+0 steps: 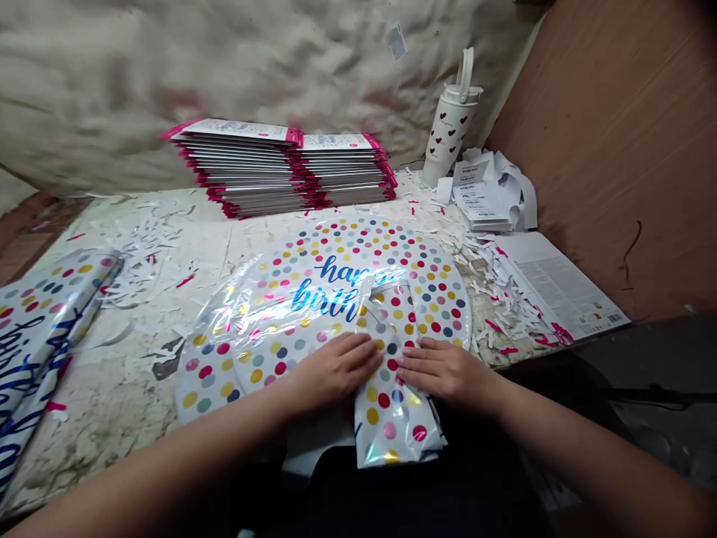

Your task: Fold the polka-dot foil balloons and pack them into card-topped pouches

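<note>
Flat polka-dot foil balloons [280, 291] lie overlapping at the table's front edge, with "happy birth" showing in blue letters. On top of them, one dotted foil balloon is folded into a narrow strip [392, 426] whose lower end hangs past the edge. My left hand [336, 368] rests palm down, its stretched fingers lying on the strip's left side. From the other side my right hand [451, 370] lies flat, its extended fingers pressing on the same strip. The fingertips of both hands are close together but apart. What lies under the palms is hidden.
Pink-edged packs [302, 168] stand in two stacks at the back. Right of them are a white tumbler [451, 134] with hearts, printed labels [482, 198] and a printed card [560, 280]. Paper scraps [504, 291] litter the table. More folded foil [50, 321] lies at left.
</note>
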A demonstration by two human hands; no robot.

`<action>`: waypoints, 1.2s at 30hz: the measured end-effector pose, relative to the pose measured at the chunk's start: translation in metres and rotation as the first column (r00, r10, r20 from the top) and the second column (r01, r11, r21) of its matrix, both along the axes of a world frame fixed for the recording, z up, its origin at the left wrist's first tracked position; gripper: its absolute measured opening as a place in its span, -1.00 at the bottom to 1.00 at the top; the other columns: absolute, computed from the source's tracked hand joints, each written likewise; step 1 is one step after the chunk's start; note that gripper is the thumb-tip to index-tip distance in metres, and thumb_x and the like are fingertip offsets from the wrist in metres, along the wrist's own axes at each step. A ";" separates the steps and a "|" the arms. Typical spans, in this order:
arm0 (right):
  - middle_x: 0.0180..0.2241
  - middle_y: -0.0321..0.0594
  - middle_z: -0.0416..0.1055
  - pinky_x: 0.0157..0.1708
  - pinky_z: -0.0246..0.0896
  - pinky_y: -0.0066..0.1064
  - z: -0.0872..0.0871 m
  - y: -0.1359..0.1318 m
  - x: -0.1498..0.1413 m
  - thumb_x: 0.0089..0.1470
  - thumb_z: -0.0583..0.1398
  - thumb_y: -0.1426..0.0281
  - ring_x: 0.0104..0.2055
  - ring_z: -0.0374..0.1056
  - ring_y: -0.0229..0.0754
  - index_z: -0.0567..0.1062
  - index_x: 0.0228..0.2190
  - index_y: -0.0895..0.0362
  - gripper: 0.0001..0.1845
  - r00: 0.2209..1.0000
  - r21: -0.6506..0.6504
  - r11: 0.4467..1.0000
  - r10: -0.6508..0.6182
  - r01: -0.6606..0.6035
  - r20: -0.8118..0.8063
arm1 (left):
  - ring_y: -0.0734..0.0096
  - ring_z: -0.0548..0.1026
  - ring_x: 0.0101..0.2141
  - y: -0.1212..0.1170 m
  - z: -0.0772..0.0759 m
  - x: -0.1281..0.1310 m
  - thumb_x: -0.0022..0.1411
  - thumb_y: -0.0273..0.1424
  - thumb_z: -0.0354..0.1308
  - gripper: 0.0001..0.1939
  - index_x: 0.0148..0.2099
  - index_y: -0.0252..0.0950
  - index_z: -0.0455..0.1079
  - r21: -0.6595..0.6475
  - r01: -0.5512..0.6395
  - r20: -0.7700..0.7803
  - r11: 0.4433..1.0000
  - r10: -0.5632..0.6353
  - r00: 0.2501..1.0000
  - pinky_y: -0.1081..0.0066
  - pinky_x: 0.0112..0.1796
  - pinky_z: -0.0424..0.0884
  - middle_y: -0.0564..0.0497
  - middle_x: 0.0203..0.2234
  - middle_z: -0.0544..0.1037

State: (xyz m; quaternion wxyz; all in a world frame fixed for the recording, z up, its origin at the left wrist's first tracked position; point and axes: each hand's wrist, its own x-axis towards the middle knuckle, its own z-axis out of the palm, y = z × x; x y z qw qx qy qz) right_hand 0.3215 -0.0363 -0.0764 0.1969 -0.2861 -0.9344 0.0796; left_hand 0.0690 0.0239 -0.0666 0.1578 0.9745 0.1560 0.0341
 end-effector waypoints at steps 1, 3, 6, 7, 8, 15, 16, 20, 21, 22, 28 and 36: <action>-0.10 -0.19 0.45 0.03 0.17 -0.15 -0.001 0.000 0.000 0.11 0.07 0.51 -0.04 0.36 -0.13 0.44 -0.12 0.08 -0.70 0.998 -0.068 0.997 -0.040 0.037 -0.046 | 0.17 0.28 0.06 -0.003 0.001 -0.002 0.27 -0.52 -0.17 -0.59 0.13 -0.29 0.24 -0.014 -0.042 0.023 0.999 0.042 0.999 0.15 0.04 0.22 -0.18 0.02 0.37; -0.17 -0.20 0.49 -0.04 0.24 -0.19 -0.002 0.003 0.002 0.04 0.14 0.46 -0.12 0.41 -0.13 0.48 -0.17 0.06 -0.73 0.978 -0.277 0.953 -0.164 0.124 -0.126 | 0.22 0.40 -0.07 -0.005 0.004 -0.005 0.26 -0.46 -0.12 -0.65 0.04 -0.28 0.34 -0.137 -0.179 0.051 0.974 0.188 0.981 0.23 -0.05 0.33 -0.14 -0.07 0.46; -0.36 -0.25 0.54 -0.30 0.37 -0.33 0.000 0.020 0.005 0.03 0.14 0.39 -0.34 0.46 -0.17 0.51 -0.30 0.08 -0.82 0.890 -0.640 0.731 -0.428 0.238 -0.158 | 0.32 0.49 -0.33 0.008 0.013 0.000 0.21 -0.28 -0.04 -0.73 -0.21 -0.23 0.45 -0.475 -0.488 -0.100 0.732 0.506 0.857 0.37 -0.30 0.42 -0.01 -0.34 0.56; -0.43 -0.26 0.53 -0.40 0.38 -0.36 0.002 0.027 0.005 0.06 0.11 0.35 -0.42 0.45 -0.18 0.49 -0.29 0.11 -0.80 0.841 -0.726 0.629 -0.525 0.279 -0.131 | 0.37 0.49 -0.43 0.015 0.016 0.004 0.19 -0.22 -0.02 -0.72 -0.30 -0.24 0.44 -0.574 -0.569 -0.193 0.589 0.578 0.793 0.43 -0.40 0.41 0.03 -0.46 0.54; -0.50 -0.26 0.51 -0.48 0.37 -0.37 0.004 0.034 0.004 0.09 0.08 0.31 -0.49 0.43 -0.19 0.46 -0.25 0.14 -0.76 0.787 -0.777 0.537 -0.611 0.329 -0.090 | 0.41 0.46 -0.51 0.022 0.018 0.008 0.17 -0.17 0.00 -0.71 -0.38 -0.26 0.40 -0.652 -0.623 -0.291 0.433 0.616 0.732 0.47 -0.49 0.38 0.06 -0.56 0.50; 0.02 -0.01 0.32 0.06 0.07 -0.06 0.005 0.043 -0.026 0.18 -0.05 0.32 0.10 0.18 0.00 0.34 -0.01 0.16 -0.61 0.776 -0.137 0.774 -0.629 0.619 -0.046 | 0.44 0.37 -0.70 0.054 0.017 0.031 0.03 -0.19 0.16 -0.69 -0.53 -0.30 0.20 -0.746 -0.651 -0.579 -0.140 0.619 0.530 0.48 -0.62 0.30 0.04 -0.75 0.39; 0.11 -0.03 0.21 0.14 -0.10 0.00 0.002 0.042 -0.031 0.19 -0.06 0.30 0.19 0.04 0.02 0.30 0.04 0.14 -0.58 0.824 -0.097 0.819 -0.566 0.566 0.028 | 0.44 0.38 -0.70 0.054 0.018 0.030 0.03 -0.20 0.16 -0.69 -0.53 -0.31 0.20 -0.747 -0.650 -0.581 -0.142 0.616 0.532 0.46 -0.61 0.31 0.04 -0.75 0.39; 0.26 -0.17 -0.18 0.15 -0.41 0.15 -0.008 0.042 -0.041 0.14 -0.10 0.04 0.28 -0.28 0.06 0.02 0.19 -0.05 -0.38 0.794 -0.201 0.776 -0.538 0.598 0.283 | 0.42 0.47 -0.53 0.050 0.033 0.013 0.00 -0.25 0.22 -0.75 -0.36 -0.32 0.32 -0.803 -0.581 -0.462 -0.135 0.756 0.463 0.46 -0.50 0.39 0.00 -0.53 0.49; 0.27 -0.19 -0.25 0.15 -0.45 0.15 -0.009 0.043 -0.041 0.13 -0.12 0.01 0.29 -0.33 0.04 -0.03 0.19 -0.08 -0.36 0.784 -0.230 0.757 -0.541 0.612 0.304 | 0.39 0.50 -0.45 0.049 0.039 0.008 -0.03 -0.28 0.25 -0.71 -0.27 -0.30 0.34 -0.827 -0.539 -0.420 -0.161 0.814 0.402 0.45 -0.45 0.42 -0.03 -0.41 0.51; 0.28 -0.21 -0.29 0.15 -0.48 0.14 -0.008 0.044 -0.040 0.13 -0.14 -0.01 0.29 -0.38 0.02 -0.05 0.20 -0.10 -0.36 0.784 -0.253 0.748 -0.538 0.613 0.308 | 0.33 0.52 -0.36 0.048 0.044 0.003 -0.06 -0.31 0.28 -0.66 -0.20 -0.29 0.34 -0.842 -0.489 -0.426 -0.229 0.838 0.341 0.41 -0.39 0.44 -0.07 -0.31 0.52; 0.28 -0.17 -0.30 0.15 -0.59 0.12 0.002 0.048 -0.043 0.12 -0.20 -0.05 0.30 -0.44 0.01 -0.04 0.20 -0.06 -0.32 0.814 -0.333 0.743 -0.527 0.581 0.245 | 0.36 0.49 -0.51 0.046 0.051 0.022 -0.11 -0.25 0.33 -0.67 -0.36 -0.32 0.32 -0.782 -0.499 -0.606 -0.374 0.646 0.465 0.46 -0.54 0.38 0.00 -0.53 0.48; 0.28 -0.10 -0.45 0.15 -0.41 0.13 0.025 -0.004 0.155 -0.30 0.25 -0.08 0.29 -0.54 0.13 -0.25 0.23 0.05 0.22 0.476 -0.173 0.445 -0.845 0.879 0.245 | 0.42 0.50 -0.46 0.051 0.047 0.046 0.08 -0.53 0.14 -0.88 -0.29 -0.36 0.26 -0.796 -0.469 -0.564 -0.383 0.751 0.344 0.42 -0.37 0.47 -0.03 -0.44 0.51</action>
